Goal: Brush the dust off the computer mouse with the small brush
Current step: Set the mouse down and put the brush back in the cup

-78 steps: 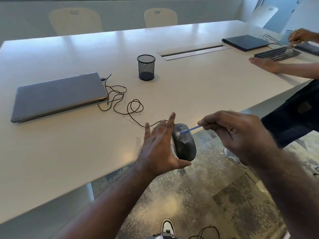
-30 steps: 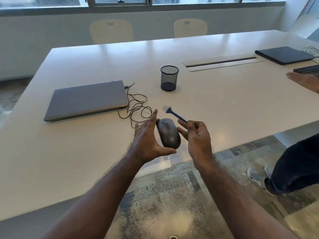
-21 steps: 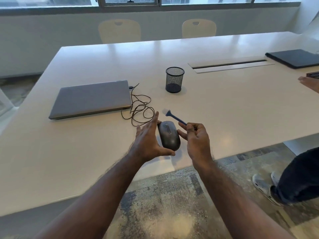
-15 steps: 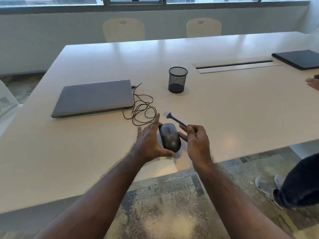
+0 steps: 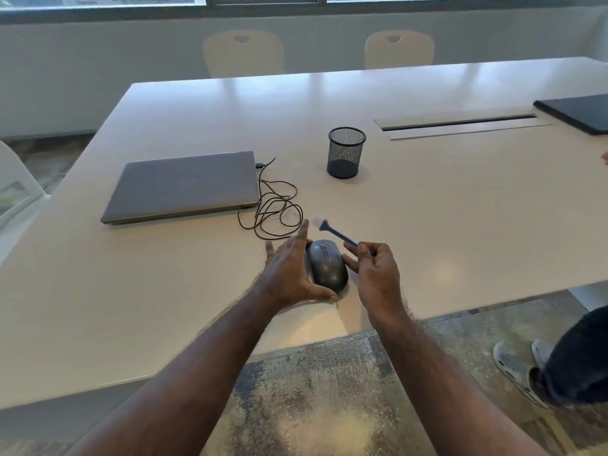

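1. The dark grey, rounded plastic computer mouse [image 5: 327, 265] lies near the front edge of the desk, scroll wheel pointing to 12 o'clock, between the two hands.
2. The small brush [image 5: 335, 231], with a thin blue handle and pale bristles, slants up toward 10 o'clock just beyond the mouse, its bristles in the air clear of the mouse.
3. The black mouse cable [image 5: 269, 209] lies in loose loops at 11 o'clock from the mouse and runs to a closed grey laptop [image 5: 184, 187] at 10 o'clock.
4. A black wire-mesh pen cup [image 5: 346, 153] stands upright at 12 o'clock, well apart from the mouse.
5. The large, smooth white desk [image 5: 460, 209] has a long cable slot [image 5: 460, 123] at 1 o'clock and a closed dark laptop [image 5: 579, 111] at 2 o'clock.
6. Two pale chairs [image 5: 243, 54] stand at the far side under a window strip; the floor is mottled carpet [image 5: 312, 406], and another person's leg and shoe [image 5: 516, 370] show at 4 o'clock.
7. The left hand [image 5: 289, 274] is spread wide, fingers straight against the left side of the mouse, thumb at its rear end.
8. The right hand [image 5: 375, 271] is curled, pinching the brush handle at its near end, just right of the mouse.
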Tool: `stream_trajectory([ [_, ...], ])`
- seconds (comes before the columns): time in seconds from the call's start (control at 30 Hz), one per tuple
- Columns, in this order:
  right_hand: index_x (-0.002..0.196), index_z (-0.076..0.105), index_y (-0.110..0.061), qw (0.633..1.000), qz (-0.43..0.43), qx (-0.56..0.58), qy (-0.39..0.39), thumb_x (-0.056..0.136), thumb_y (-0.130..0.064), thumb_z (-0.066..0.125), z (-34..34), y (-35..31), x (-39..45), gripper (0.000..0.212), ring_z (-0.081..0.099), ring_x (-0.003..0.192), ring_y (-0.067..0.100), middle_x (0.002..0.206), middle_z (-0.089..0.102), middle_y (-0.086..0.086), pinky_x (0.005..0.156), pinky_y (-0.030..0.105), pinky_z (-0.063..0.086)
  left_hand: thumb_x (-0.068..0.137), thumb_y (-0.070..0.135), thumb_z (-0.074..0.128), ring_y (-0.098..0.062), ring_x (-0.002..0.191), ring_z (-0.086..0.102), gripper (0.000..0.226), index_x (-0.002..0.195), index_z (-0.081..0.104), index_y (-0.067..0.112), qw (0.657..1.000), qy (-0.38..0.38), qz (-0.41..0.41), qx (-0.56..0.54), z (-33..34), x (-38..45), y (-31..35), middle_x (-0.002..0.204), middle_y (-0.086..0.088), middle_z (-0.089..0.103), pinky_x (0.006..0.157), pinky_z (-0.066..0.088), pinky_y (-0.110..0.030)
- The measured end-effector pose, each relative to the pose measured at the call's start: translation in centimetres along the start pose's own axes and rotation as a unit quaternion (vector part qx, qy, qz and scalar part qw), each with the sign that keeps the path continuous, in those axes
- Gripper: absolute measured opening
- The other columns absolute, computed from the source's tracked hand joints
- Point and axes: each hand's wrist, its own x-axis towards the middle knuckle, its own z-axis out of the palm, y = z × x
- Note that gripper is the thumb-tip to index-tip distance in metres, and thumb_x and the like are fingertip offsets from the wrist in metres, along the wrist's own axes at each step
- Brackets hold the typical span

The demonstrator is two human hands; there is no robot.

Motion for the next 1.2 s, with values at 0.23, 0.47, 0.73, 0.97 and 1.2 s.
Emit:
stream_trajectory([
  [0.23,0.102,0.052,-0.019,1.0,0.008,0.004,0.005,0.104,-0.019,0.045,-0.3,0.0,0.4,0.007,0.072,0.09,0.004,0.111,0.07,0.001,0.072,0.016,0.054,0.054,0.07,0.083,-0.025,0.153,0.008,0.151,0.157,-0.017,0.023,0.999,-0.012,0.005,0.042,-0.1,0.4,-0.3,0.165,-0.008,0.019,0.115,-0.018,-0.049],
  [0.47,0.101,0.056,-0.017,0.997,-0.008,0.065,0.031,0.103,-0.015,0.047,-2.3,-1.9,1.0,0.01,0.073,0.089,0.012,0.104,0.074,0.001,0.082,0.026,0.055,0.079,0.07,0.063,-0.022,0.153,0.007,0.107,0.159,0.009,0.024,0.994,0.099,0.015,0.044,-1.3,-1.2,-1.4,0.165,-0.004,0.019,0.121,-0.008,-0.053],
  [0.73,0.087,0.07,-0.025,0.991,-0.097,0.031,0.081,0.093,-0.014,0.064,-4.1,-5.2,2.9,0.014,0.066,0.076,0.012,0.079,0.068,-0.005,0.066,0.026,0.054,0.098,0.057,0.042,-0.026,0.153,0.011,0.07,0.156,0.024,0.024,0.974,0.17,-0.061,0.14,-3.7,-2.5,-4.3,0.163,-0.007,0.025,0.121,-0.004,-0.055],
  [0.97,0.092,0.063,-0.027,0.976,-0.187,0.006,0.107,0.085,-0.014,0.072,-3.9,-9.5,6.4,0.017,0.067,0.072,0.016,0.081,0.065,0.001,0.068,0.033,0.054,0.101,0.054,0.032,-0.026,0.154,0.002,0.066,0.158,0.021,0.024,0.963,0.132,-0.12,0.2,-5.1,-2.8,-6.9,0.167,-0.005,0.013,0.12,-0.007,-0.058],
  [1.2,0.088,0.068,-0.017,0.943,-0.265,-0.115,0.167,0.076,-0.029,0.077,-2.5,-12.9,12.5,0.019,0.07,0.079,0.028,0.084,0.072,0.005,0.079,0.038,0.055,0.101,0.059,0.021,-0.022,0.154,-0.008,0.067,0.159,0.007,0.028,0.963,0.089,-0.147,0.209,-4.3,-3.2,-8.4,0.168,0.0,-0.003,0.119,-0.012,-0.055],
])
